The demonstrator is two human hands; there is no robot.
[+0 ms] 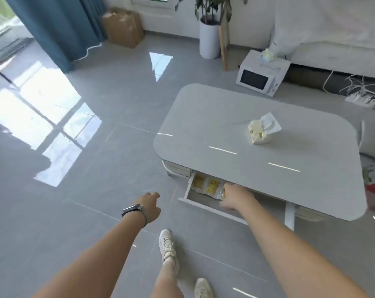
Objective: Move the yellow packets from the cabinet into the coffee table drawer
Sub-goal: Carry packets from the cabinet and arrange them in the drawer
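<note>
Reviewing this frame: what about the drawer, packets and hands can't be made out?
Head view only:
- Right hand: covers a third yellow packet; grip unclear, motion-blurred.
- Drawer: back hidden under the coffee table top.
- Packets: print too small.
- Cabinet: out of frame.
- Left hand: palm faces away.

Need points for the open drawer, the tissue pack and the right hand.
drawer (187, 191): head view, on its left side wall.
tissue pack (257, 132): head view, on the pack's front face.
right hand (236, 195): head view, on the back of the hand, inside the drawer.
</note>
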